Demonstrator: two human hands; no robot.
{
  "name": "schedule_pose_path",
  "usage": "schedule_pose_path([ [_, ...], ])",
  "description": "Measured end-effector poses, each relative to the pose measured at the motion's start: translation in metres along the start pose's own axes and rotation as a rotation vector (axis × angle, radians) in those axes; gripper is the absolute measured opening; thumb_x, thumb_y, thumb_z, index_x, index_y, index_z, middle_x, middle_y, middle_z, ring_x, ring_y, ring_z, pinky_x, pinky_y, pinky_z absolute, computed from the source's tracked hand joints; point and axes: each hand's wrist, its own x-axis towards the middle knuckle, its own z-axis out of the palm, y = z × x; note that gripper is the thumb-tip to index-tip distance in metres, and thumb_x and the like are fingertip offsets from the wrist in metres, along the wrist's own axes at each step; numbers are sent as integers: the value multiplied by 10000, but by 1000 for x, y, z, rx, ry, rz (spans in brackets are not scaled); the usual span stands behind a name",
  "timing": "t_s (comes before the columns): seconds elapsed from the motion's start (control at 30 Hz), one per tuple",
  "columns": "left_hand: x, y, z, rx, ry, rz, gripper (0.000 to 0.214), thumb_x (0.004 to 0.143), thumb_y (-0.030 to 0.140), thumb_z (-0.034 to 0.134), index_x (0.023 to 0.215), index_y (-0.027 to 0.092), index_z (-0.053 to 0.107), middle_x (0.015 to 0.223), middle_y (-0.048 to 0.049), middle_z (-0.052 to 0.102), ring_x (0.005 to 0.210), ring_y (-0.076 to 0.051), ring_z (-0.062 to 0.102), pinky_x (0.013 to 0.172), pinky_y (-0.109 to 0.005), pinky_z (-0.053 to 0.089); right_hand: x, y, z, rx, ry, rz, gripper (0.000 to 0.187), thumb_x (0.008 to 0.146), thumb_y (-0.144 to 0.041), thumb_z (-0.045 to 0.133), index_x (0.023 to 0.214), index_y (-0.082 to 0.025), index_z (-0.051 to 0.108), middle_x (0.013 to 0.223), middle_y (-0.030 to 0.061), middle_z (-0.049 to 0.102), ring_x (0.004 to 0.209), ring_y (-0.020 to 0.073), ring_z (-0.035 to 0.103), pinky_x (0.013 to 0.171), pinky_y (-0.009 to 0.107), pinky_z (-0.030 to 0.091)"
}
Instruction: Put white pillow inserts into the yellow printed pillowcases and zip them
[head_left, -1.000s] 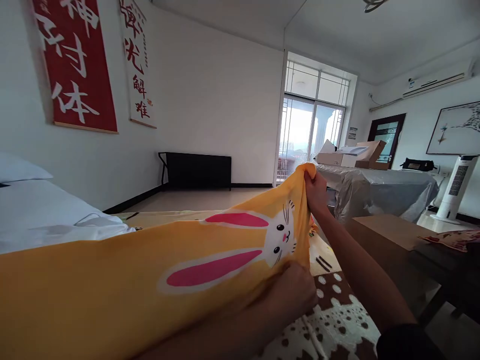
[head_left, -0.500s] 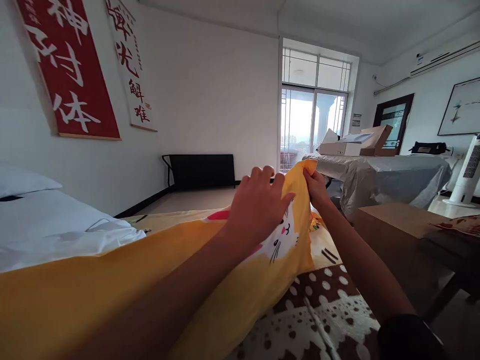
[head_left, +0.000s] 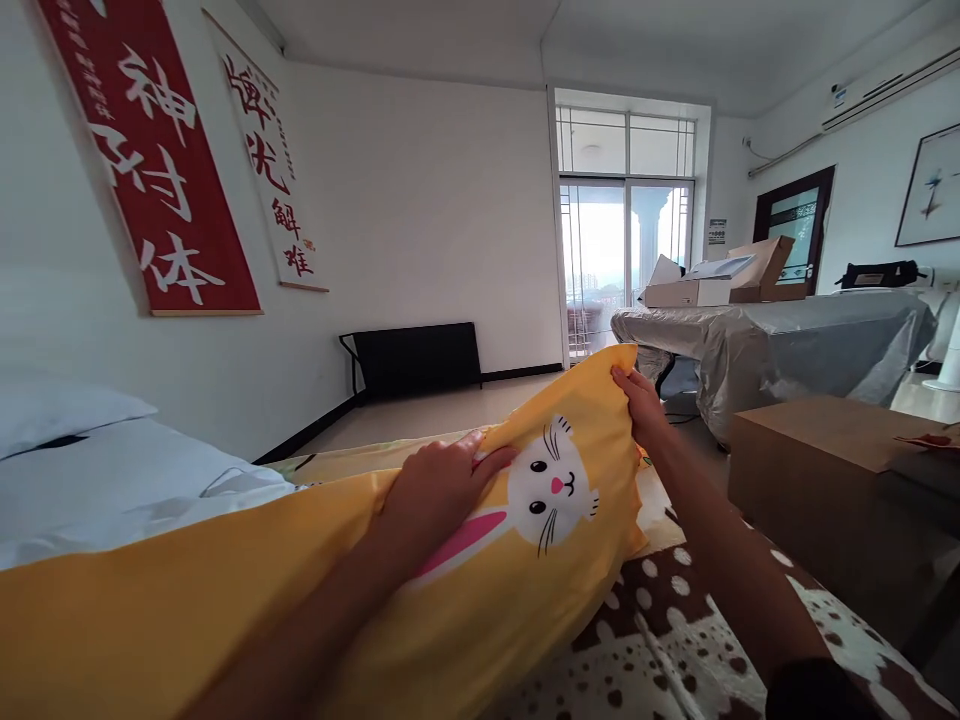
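A long yellow pillowcase (head_left: 480,600) with a white rabbit face stretches across the front of the view, its right end raised. My right hand (head_left: 639,402) is closed on the upper right corner, pinching the cloth between thumb and fingers. Along the top edge, left of the rabbit face, my left hand (head_left: 439,485) grips the fabric, the thumb on the printed side; its other fingertips are partly hidden behind the edge. Whether a pillow is inside, I cannot tell. Beneath lies a brown and white patterned blanket (head_left: 600,665).
White bedding (head_left: 180,465) lies at the left. A cardboard box (head_left: 810,440) stands at the right, with a plastic-covered table (head_left: 750,345) behind it bearing open boxes (head_left: 761,270). A black folded panel (head_left: 416,358) leans near the far wall.
My left hand has moved left and down from above the rabbit face onto the top edge, closing on it. The rabbit face now shows fully. My right hand keeps the corner.
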Motion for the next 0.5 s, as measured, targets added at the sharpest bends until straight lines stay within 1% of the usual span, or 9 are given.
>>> schedule_pose_path([
  [0.07, 2, -1, -2, -19, -13, 10, 670, 839, 694, 236, 978, 164, 622, 773, -103, 675, 793, -301, 629, 658, -361, 423, -20, 20, -17, -69, 33, -40, 313, 743, -511, 621, 881, -231, 631, 837, 6, 678, 793, 185, 608, 670, 292, 474],
  [0.13, 7, 1, -3, 9, -32, 32, 657, 835, 701, 227, 906, 174, 612, 718, -86, 659, 726, -292, 627, 615, -359, 422, -44, 46, -32, -160, 87, -74, 328, 766, -529, 580, 887, -231, 642, 880, 16, 675, 848, 201, 590, 702, 305, 469],
  [0.2, 17, 12, -1, 80, -2, 83, 632, 854, 670, 220, 887, 165, 601, 743, -96, 652, 724, -293, 624, 603, -369, 431, -65, 72, -43, -198, 141, -80, 338, 771, -533, 557, 857, -219, 647, 864, 34, 671, 852, 216, 579, 701, 318, 465],
  [0.23, 24, 22, 0, 110, 35, 131, 610, 871, 638, 228, 907, 156, 599, 799, -111, 655, 773, -297, 624, 626, -377, 444, -73, 83, -45, -203, 178, -88, 335, 776, -526, 547, 855, -215, 644, 861, 40, 667, 845, 218, 574, 697, 321, 465],
  [0.3, 43, 50, 6, 124, 111, 244, 556, 899, 569, 254, 971, 136, 595, 937, -135, 648, 913, -300, 606, 699, -385, 468, -84, 99, -46, -201, 236, -101, 304, 789, -489, 532, 867, -211, 625, 856, 42, 655, 815, 207, 563, 691, 320, 463],
  [0.37, 64, 87, 15, 90, 129, 335, 515, 909, 524, 291, 1033, 119, 584, 1021, -141, 635, 991, -291, 585, 750, -380, 481, -90, 106, -44, -172, 277, -105, 237, 785, -430, 543, 860, -212, 598, 821, 21, 633, 751, 180, 544, 664, 302, 457],
  [0.43, 83, 126, 24, 61, 72, 362, 486, 903, 502, 349, 1077, 109, 575, 1020, -143, 640, 970, -280, 602, 757, -371, 492, -92, 107, -44, -134, 294, -90, 176, 774, -383, 553, 827, -215, 567, 760, -7, 601, 676, 151, 514, 617, 276, 445],
  [0.5, 95, 160, 34, 58, -15, 367, 427, 888, 467, 420, 1054, 116, 599, 984, -144, 653, 942, -269, 621, 763, -355, 495, -95, 106, -48, -100, 312, -81, 162, 767, -367, 549, 823, -215, 547, 732, -17, 580, 640, 138, 494, 590, 263, 439],
])
